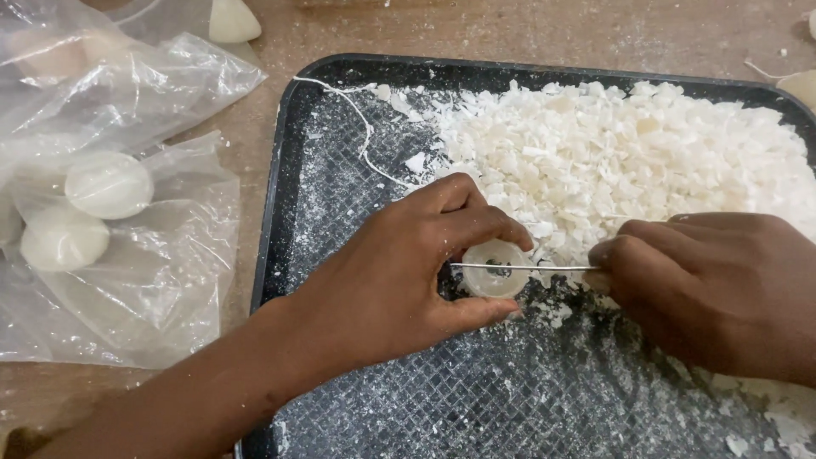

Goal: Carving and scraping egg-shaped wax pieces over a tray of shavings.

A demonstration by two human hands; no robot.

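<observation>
My left hand grips a small round white wax piece between thumb and forefinger, resting it on the black tray. A thin metal rod lies horizontally across the top of the wax piece, and my right hand pinches it at its right end. A large heap of white wax flakes fills the tray's far right half, just behind both hands.
Clear plastic bags with round white wax pieces lie left of the tray on the brown table. A loose white wick string trails over the tray's far left part. Another wax piece sits at the top edge.
</observation>
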